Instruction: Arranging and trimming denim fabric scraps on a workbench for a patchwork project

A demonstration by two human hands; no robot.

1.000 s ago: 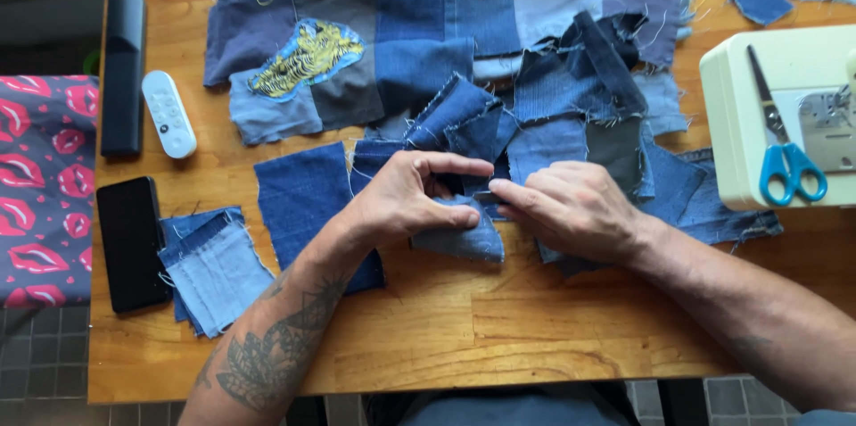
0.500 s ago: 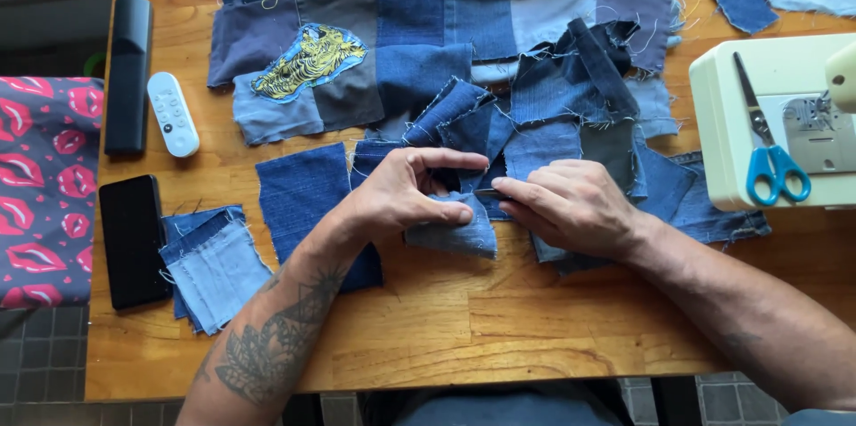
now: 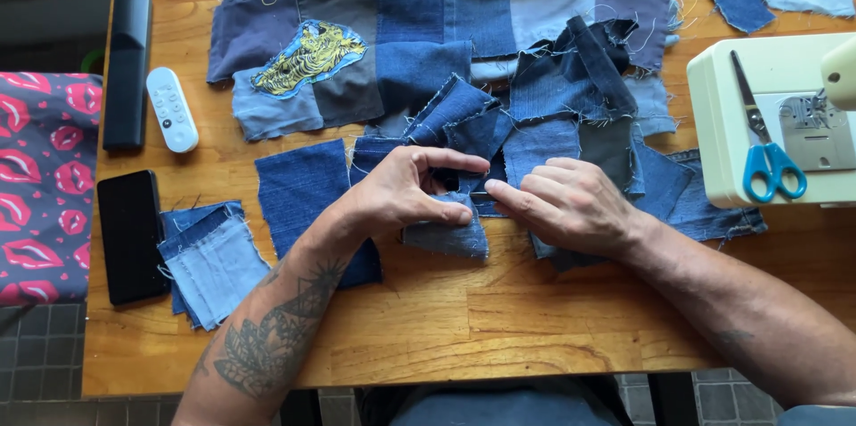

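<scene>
Head view, nearest edge first: bare wooden table (image 3: 499,328). Just beyond, left hand (image 3: 397,198) curled, thumb and forefinger pinching the folded denim patch (image 3: 446,234) against the tabletop. Right hand (image 3: 566,203) close beside, palm down, fingertips (image 3: 495,187) pressing the same patch where it meets the loose pile of denim scraps (image 3: 553,114). Hands near together, both bearing on cloth. Left of them: dark blue denim square (image 3: 303,190), small stack of pale denim pieces (image 3: 209,261), black phone (image 3: 131,234). Farther left: white remote (image 3: 171,109), black bar-shaped device (image 3: 127,69). Right: cream sewing machine (image 3: 713,123) bearing blue-handled scissors (image 3: 767,154). Farthest: stitched patchwork panel (image 3: 428,16) with yellow emblem (image 3: 308,56).
</scene>
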